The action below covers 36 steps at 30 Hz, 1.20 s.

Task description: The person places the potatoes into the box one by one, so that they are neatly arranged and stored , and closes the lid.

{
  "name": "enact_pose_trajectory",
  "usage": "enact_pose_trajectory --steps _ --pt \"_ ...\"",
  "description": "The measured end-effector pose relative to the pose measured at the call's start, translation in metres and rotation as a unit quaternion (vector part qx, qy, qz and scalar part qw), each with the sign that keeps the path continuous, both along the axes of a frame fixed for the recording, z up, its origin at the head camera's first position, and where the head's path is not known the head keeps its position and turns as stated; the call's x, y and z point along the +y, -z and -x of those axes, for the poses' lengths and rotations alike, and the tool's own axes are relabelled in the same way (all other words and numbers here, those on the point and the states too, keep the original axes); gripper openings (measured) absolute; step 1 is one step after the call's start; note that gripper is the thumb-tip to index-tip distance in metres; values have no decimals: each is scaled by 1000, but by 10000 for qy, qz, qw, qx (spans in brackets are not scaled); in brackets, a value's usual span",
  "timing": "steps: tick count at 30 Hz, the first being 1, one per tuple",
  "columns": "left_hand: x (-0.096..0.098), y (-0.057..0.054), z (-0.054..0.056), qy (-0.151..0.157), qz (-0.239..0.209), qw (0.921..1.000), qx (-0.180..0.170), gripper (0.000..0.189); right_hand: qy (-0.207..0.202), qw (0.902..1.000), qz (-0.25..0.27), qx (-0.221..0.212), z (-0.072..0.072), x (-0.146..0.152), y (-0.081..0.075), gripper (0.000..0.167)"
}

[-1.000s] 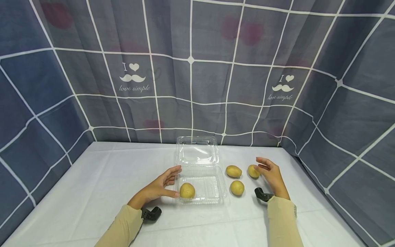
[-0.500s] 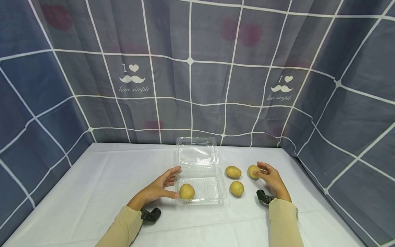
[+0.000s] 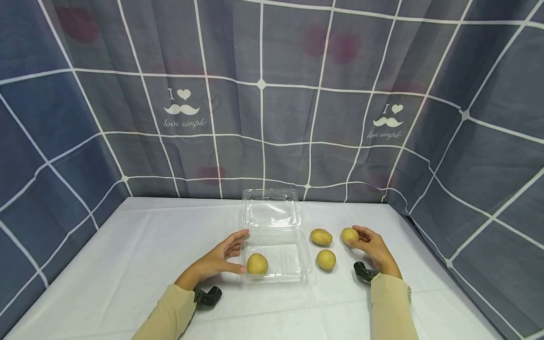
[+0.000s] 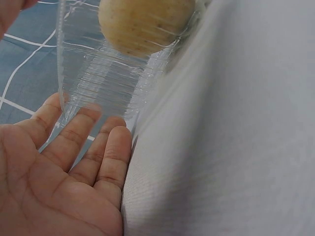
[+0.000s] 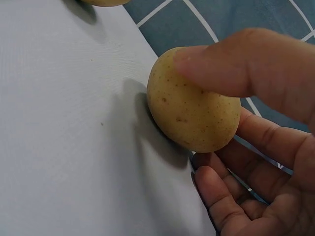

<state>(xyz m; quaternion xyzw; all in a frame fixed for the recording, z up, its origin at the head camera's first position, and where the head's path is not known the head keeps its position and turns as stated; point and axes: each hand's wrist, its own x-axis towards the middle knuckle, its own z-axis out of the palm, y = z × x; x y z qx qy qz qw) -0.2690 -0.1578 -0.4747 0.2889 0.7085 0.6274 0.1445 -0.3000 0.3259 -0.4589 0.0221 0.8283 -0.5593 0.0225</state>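
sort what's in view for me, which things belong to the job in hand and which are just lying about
Likely part of the job:
held potato, pinched by the right grip
open clear container, left grip at its side
boxed potato
far loose potato
near loose potato

Apparently just there:
white cloth
patterned curtain

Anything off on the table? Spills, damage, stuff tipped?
No spill or damage stands out. The clear container sits upright, lid open, one potato inside; two potatoes loose beside it, another potato in the right hand. Only oddity: tiny dark specks on the white cloth, right wrist view; source unclear.
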Motion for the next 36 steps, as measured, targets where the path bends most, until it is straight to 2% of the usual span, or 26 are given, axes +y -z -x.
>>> enact_pose_trajectory --steps 19,28,36 --pt "0 1 0 -3 -3 10000 -8 110 277 9991 -303 98 2 0 3 72" --pt "1 0 0 -21 108 9999 57 109 239 9988 -379 216 1 -2 1 71" --pt "0 -1 -2 -47 56 10000 -34 110 142 9990 -296 291 2 -4 0 69"
